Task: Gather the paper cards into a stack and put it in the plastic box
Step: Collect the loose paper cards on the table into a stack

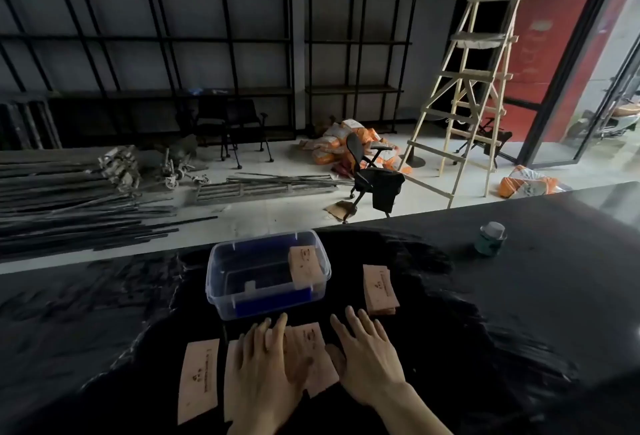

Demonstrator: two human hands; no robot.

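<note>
A clear plastic box (pixel 221 282) with a blue bottom stands on the dark table in front of me. One pink paper card (pixel 304 265) leans inside it at the right wall. A small stack of cards (pixel 379 289) lies to the right of the box. Near the table's front edge a single card (pixel 199 379) lies at the left, and several more cards (pixel 320 362) lie spread under and between my hands. My left hand (pixel 266 369) rests flat on those cards with fingers apart. My right hand (pixel 367 355) lies flat beside them, fingers spread, holding nothing.
A small green-labelled bottle with a white cap (pixel 491 239) stands on the table at the far right. Beyond the table edge are an office chair (pixel 374 178), a wooden ladder (pixel 474 88), metal bars on the floor and orange sacks.
</note>
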